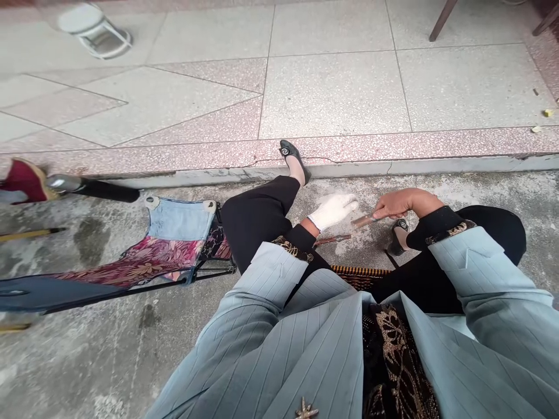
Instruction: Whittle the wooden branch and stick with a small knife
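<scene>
2 hands on my feed, both out over the gap between 2 black trouser legs (262,203). Right hand (398,203) is bare, thumb and fingers pinched on the near end of 1 brown stick (362,221). Stick's other end points at the left hand (334,210), close to its fingertips. Left wears 1 white glove (329,213), fingers held roughly together; can't tell from here if they pinch anything. 1 reddish-brown rod (334,239) sits just below the glove, support unclear to me.

Around: 1 woven seat (360,277) partly seen between the thighs, 2 black shoes (293,157), left one against the step edge (349,170), right one below the right hand. Off left, 1 folding chair (179,224) in denim and floral cloth, 2 yellow sticks (30,234), 1 red shoe (26,180), 1 black handle (109,190). Up on the tiles (332,93): 1 white stool (81,20), top left
</scene>
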Demonstrator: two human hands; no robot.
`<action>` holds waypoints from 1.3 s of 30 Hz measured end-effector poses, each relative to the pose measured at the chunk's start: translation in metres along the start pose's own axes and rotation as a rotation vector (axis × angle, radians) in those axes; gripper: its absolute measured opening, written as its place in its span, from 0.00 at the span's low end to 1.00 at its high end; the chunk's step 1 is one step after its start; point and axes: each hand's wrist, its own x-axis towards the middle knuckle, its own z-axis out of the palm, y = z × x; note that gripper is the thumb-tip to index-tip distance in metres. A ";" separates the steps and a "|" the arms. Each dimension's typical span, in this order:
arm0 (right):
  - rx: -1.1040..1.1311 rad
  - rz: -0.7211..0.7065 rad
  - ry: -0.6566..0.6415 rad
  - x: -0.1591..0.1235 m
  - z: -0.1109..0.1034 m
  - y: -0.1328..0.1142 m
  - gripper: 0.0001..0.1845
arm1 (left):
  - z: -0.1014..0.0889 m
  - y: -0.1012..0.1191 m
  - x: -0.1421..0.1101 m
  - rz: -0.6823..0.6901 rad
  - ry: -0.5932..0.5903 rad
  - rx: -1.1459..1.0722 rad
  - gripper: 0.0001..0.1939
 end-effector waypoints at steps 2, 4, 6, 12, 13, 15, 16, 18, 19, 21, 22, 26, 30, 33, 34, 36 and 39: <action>0.042 0.093 0.185 0.001 -0.006 0.003 0.27 | 0.000 0.004 -0.003 0.028 0.008 -0.034 0.16; 0.208 0.041 0.333 -0.004 -0.011 0.005 0.26 | 0.001 0.008 -0.006 0.052 0.017 -0.104 0.17; 0.409 -0.105 0.412 -0.011 -0.013 0.003 0.28 | 0.002 0.010 -0.008 0.076 0.016 -0.170 0.17; 0.698 -0.413 0.369 -0.031 -0.008 -0.013 0.38 | 0.009 0.006 -0.006 0.062 0.032 -0.212 0.17; 0.715 -0.443 0.353 -0.034 -0.008 -0.015 0.38 | 0.011 0.004 -0.004 0.057 0.036 -0.202 0.17; 0.735 -0.514 0.310 -0.041 -0.009 -0.016 0.37 | 0.013 0.000 -0.001 0.040 0.047 -0.171 0.15; 0.729 -0.551 0.277 -0.044 -0.010 -0.015 0.37 | 0.013 -0.002 0.001 0.026 0.053 -0.161 0.15; 0.667 -0.603 0.182 -0.047 -0.011 -0.013 0.35 | 0.011 -0.006 0.004 -0.019 0.068 -0.187 0.13; 0.612 -0.616 0.123 -0.048 -0.012 -0.012 0.34 | 0.009 -0.008 0.006 -0.041 0.081 -0.224 0.12; 0.461 -0.595 -0.007 -0.044 -0.010 -0.011 0.33 | 0.003 -0.011 0.008 -0.076 0.125 -0.305 0.10; 0.373 -0.559 -0.070 -0.040 -0.009 -0.012 0.34 | -0.001 -0.012 0.009 -0.084 0.151 -0.334 0.09; 0.042 -0.261 -0.150 -0.016 -0.001 -0.015 0.35 | -0.015 -0.011 0.006 -0.076 0.202 -0.294 0.13; -0.022 -0.050 -0.062 0.003 -0.002 -0.009 0.31 | -0.024 -0.001 0.001 -0.066 0.159 -0.233 0.13; 0.014 0.025 0.143 0.008 -0.010 0.000 0.29 | -0.028 0.004 -0.005 -0.044 0.160 -0.240 0.15; 0.046 0.035 0.207 0.009 -0.013 0.003 0.28 | -0.030 0.005 -0.007 -0.035 0.150 -0.250 0.16; 0.141 0.023 0.303 0.008 -0.018 0.007 0.26 | -0.032 0.008 -0.013 -0.022 0.134 -0.274 0.18; 0.290 -0.040 0.415 0.005 -0.022 0.006 0.26 | -0.033 0.014 -0.021 -0.015 0.132 -0.277 0.18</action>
